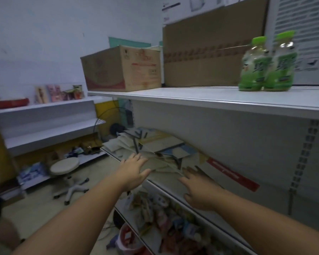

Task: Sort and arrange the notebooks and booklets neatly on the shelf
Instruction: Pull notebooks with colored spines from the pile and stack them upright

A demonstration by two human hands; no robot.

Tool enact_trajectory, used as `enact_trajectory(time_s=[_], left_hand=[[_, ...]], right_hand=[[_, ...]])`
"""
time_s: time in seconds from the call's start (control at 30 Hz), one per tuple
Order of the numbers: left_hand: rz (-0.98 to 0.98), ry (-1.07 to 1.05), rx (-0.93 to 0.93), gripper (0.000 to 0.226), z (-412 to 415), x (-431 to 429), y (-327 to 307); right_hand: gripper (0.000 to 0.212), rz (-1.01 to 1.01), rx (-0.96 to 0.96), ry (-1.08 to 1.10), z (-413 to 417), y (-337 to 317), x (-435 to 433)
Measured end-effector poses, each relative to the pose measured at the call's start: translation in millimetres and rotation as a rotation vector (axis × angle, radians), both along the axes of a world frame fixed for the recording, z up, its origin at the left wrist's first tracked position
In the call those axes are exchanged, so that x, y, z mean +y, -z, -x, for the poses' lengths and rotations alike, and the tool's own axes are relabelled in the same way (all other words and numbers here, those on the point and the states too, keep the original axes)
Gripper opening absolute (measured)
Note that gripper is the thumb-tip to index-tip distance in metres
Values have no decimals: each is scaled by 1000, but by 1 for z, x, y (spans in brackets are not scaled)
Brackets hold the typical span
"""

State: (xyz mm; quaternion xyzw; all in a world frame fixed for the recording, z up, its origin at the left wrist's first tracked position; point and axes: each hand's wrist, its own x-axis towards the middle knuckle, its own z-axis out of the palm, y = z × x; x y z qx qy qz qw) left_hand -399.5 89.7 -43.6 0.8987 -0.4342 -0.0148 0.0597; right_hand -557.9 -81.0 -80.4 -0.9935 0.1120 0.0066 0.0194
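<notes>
Left grip (132, 171): a bare hand, fingers spread and extended flat, palm down, reaching over the front edge of the middle shelf (166, 188); its fingertips meet the near edge of the heap of notebooks and booklets (155, 151), with nothing enclosed in the hand. Right grip (201, 190): likewise spread wide and empty, palm down, fingers pointing toward the same heap, lying over the bare stretch of the shelf just right of the papers — whether the fingertips touch the nearest sheet cannot be told through the blur.

The notebooks and booklets lie unsorted on the middle shelf, flat and overlapping at odd angles, some covers pale cream, some blue; the heap runs from both hands back to the shelf's far left end. A red strip (232, 173) lies along the back of the shelf to the right of the heap.

Above, the upper shelf (210, 98) carries two green bottles (267, 61) side by side at right and a cardboard box (122, 69) at left, with a larger flat carton (210, 48) standing behind. Below, the lower shelf (129, 218) holds a jumble of small packets (164, 218). On the floor at left stands a round stool (64, 166) on a wheeled base.
</notes>
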Motion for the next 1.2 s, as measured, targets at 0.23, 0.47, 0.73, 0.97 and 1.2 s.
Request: enact_trajectory(time_s=[0.23,0.47,0.73,0.97,1.2], left_hand=[[61,-77,51,57,-79,-22,-7],[142,-114,112,52,-141,-35,-18],[280,-43,252,39,-206,-58,-10],[839,120,494,21,-255,-98,-9],[678,414,922,61,-210,-119,-8]], right_hand=[[54,-15,-155,-94,-109,-7,-47],[69,-95,-129,-85,-192,-36,-73],[86,-186,59,-46,-216,-14,-74],[47,-338,-148,197,-222,-39,-52],[47,-234,-746,539,-242,-86,-35]])
